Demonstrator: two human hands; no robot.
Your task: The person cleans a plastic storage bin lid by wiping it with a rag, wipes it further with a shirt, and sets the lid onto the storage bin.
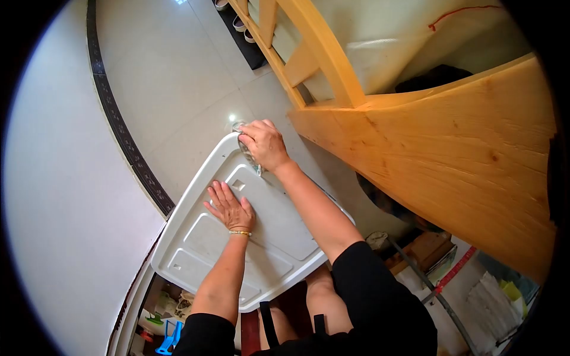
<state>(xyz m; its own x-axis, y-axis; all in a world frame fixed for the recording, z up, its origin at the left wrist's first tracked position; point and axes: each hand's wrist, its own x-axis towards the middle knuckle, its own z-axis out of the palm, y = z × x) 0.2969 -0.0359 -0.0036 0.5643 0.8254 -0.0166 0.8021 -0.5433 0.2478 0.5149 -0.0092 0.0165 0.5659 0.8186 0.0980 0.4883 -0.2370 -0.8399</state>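
Observation:
A white plastic storage-box lid (267, 225) with raised rectangular ribs lies tilted in front of my legs. My left hand (230, 206), with a beaded bracelet on its wrist, rests flat on the lid with its fingers spread. At the lid's far corner, my right hand (265, 144) is closed over a crumpled greyish cloth (247, 156), pressing it around the rim. Part of the cloth is hidden under the palm and fingers.
A wooden bed frame (439, 148) fills the right side. Shoes (239, 24) stand on a dark mat beyond. A white wall (65, 178) with a dark skirting strip (127, 133) runs along the left. Blue plastic (170, 338) and clutter lie low at the left; a metal bar (427, 282) is at lower right.

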